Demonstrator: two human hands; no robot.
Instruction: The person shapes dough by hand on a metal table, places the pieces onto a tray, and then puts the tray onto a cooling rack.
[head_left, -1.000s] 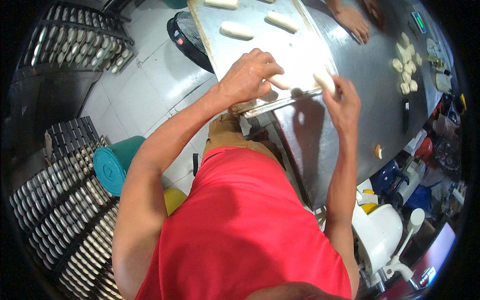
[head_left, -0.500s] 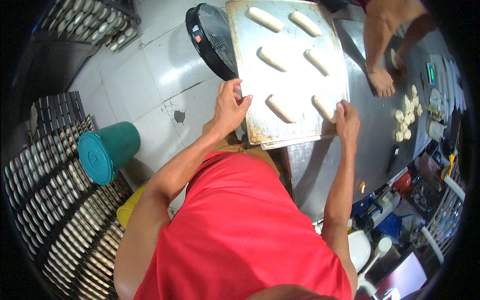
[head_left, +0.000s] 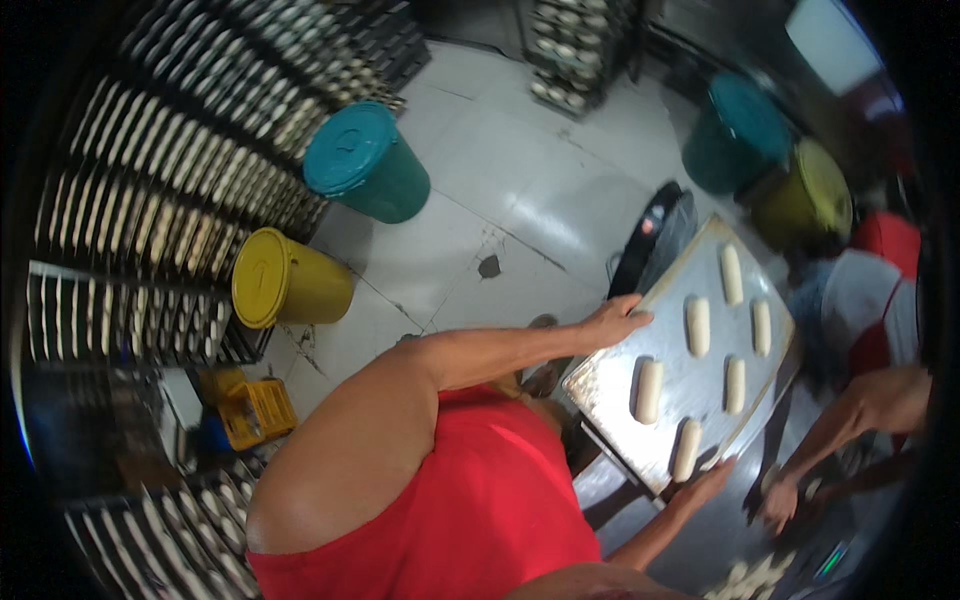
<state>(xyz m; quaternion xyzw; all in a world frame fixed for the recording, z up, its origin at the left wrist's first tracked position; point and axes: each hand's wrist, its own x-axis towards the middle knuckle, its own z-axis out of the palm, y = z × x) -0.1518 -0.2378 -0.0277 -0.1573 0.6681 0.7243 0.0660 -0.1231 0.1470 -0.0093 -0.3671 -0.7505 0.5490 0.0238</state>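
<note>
A metal baking tray [head_left: 608,388] with several pale, long dough rolls [head_left: 697,327] is in front of me, turned at an angle and held at both sides. My left hand [head_left: 615,322] grips its left edge, thumb on top and the other fingers partly out of sight beneath. At the near right edge, my right hand [head_left: 705,484] is closed on the rim, its fingers partly hidden under the metal. Below the near edge shows another rim, perhaps of a second tray.
A co-worker's hand [head_left: 780,505] is on the metal table near small dough pieces [head_left: 750,580]. A black fan [head_left: 648,240] stands beyond the tray. Racks of dough rolls [head_left: 150,150] line the left, beside a teal bin [head_left: 370,165] and a yellow bin [head_left: 290,280]. More bins [head_left: 738,135] stand at far right.
My view has swung left, bringing in more of the racks, floor and bins. The tray has turned relative to me and now appears farther right. Both hands keep their hold on it.
</note>
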